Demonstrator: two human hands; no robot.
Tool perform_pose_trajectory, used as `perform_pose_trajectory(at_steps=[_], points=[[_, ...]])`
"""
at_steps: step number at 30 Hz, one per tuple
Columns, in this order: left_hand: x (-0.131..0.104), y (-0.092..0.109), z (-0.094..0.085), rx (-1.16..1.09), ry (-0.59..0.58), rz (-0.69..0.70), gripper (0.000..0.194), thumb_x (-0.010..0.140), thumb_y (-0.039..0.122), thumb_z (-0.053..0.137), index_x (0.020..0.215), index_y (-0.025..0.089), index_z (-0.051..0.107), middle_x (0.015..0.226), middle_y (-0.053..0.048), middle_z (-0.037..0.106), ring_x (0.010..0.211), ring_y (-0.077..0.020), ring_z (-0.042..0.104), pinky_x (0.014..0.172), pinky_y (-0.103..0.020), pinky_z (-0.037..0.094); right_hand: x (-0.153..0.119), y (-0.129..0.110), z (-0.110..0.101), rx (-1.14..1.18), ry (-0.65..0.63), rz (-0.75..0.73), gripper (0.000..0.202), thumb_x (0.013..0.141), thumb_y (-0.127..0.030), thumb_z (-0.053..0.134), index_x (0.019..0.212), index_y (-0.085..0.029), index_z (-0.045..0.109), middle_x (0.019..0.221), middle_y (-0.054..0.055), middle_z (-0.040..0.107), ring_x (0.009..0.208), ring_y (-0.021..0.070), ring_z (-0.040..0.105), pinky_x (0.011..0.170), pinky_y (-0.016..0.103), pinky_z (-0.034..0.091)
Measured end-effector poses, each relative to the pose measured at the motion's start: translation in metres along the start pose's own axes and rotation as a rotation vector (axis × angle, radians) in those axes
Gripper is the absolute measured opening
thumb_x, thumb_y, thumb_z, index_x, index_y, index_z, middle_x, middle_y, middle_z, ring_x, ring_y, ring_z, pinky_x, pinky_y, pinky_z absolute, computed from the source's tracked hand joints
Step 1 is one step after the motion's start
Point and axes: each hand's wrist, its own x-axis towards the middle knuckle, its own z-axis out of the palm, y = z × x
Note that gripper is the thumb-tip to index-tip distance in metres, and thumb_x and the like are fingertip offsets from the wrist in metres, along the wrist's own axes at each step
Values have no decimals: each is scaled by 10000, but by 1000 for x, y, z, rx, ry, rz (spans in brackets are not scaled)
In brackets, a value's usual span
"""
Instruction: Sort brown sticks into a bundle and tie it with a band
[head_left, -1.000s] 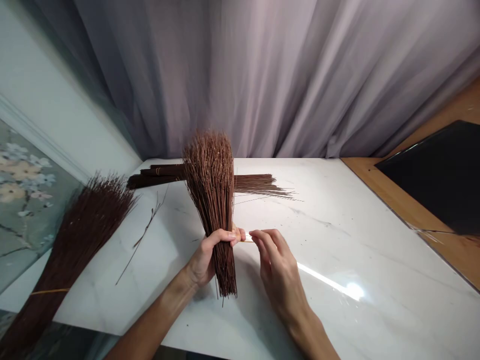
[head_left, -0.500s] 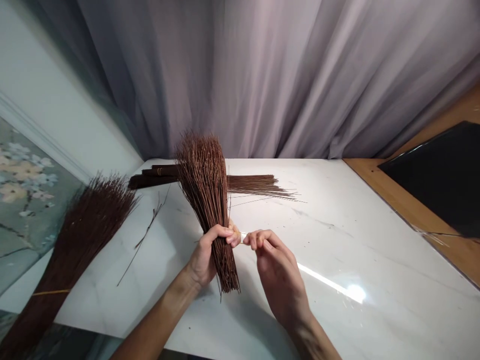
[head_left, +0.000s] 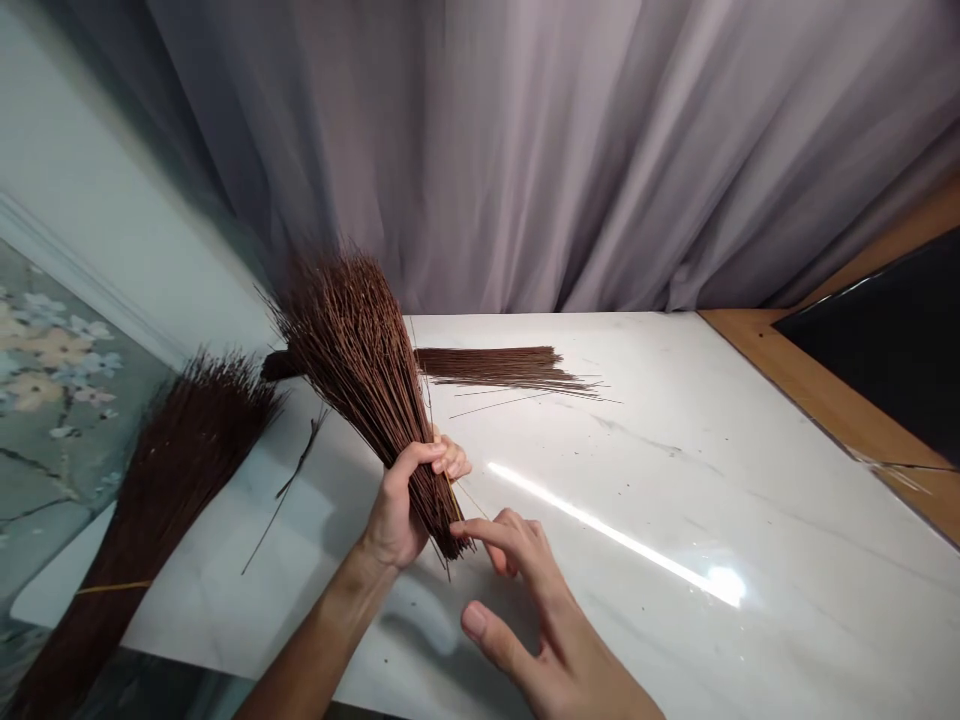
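Note:
My left hand [head_left: 401, 505] is wrapped round the lower part of a bundle of thin brown twigs [head_left: 360, 350], which leans up and to the left with its bushy end away from me. A thin yellow band [head_left: 454, 495] runs along the bundle's right side below my left fingers, and a fine strand stretches from there toward my right hand [head_left: 536, 610]. The right index fingertip touches the cut ends of the twigs. Its thumb is spread well apart, and the other fingers are partly bent behind the index finger.
Another twig bundle [head_left: 172, 480], tied with a yellow band, lies at the left table edge. More twigs [head_left: 495, 365] lie flat at the back, partly behind the held bundle. One loose sprig [head_left: 296, 470] rests between them. A black panel [head_left: 885, 340] stands at the right, beyond the white table [head_left: 675, 520].
The bundle has tipped further to the left in my left hand. My right hand has moved down from beside the left fingers to the cut ends, and its thumb has spread from the pinch.

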Motion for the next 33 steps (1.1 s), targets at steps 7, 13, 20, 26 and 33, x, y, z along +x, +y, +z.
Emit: perform_pose_trajectory(at_steps=[7, 13, 20, 26, 33], points=[[-5, -1, 4, -5, -23, -57, 194, 780, 125, 649, 654, 171, 509, 641, 37, 402, 604, -97, 379, 462, -142, 370, -8, -2, -9, 126, -98, -47, 491, 980, -647, 446, 1396, -385, 454, 1206, 78, 528, 1165, 254, 539, 1058, 439, 444], [-4, -2, 1, 53, -27, -4, 192, 789, 123, 625, 657, 176, 496, 634, 38, 385, 588, -98, 359, 409, -119, 369, -8, 8, -2, 215, -147, -133, 716, 893, -784, 444, 1392, -273, 493, 1351, 146, 516, 1297, 303, 509, 1103, 459, 404], [-4, -1, 12, 0, 14, 60, 176, 783, 85, 590, 661, 172, 498, 631, 41, 396, 542, -80, 337, 403, -119, 369, -14, 39, 34, 116, -64, -62, 602, 939, -671, 487, 1409, -301, 551, 1532, 119, 453, 1455, 308, 395, 1171, 503, 324], [-4, 1, 13, -55, 64, 70, 176, 767, 71, 583, 653, 167, 490, 633, 48, 373, 535, -70, 333, 400, -116, 360, 8, 51, 66, 117, 82, 0, 263, 993, -405, 560, 1192, -301, 696, 1281, 40, 687, 1237, 265, 638, 1011, 435, 534], [-4, -11, 15, -20, 90, 143, 156, 774, 92, 611, 678, 168, 514, 633, 48, 389, 547, -75, 354, 402, -126, 356, 50, 63, 104, 84, 173, 13, 437, 885, -349, 730, 1309, -302, 638, 1187, 68, 714, 1239, 308, 641, 923, 463, 598]])
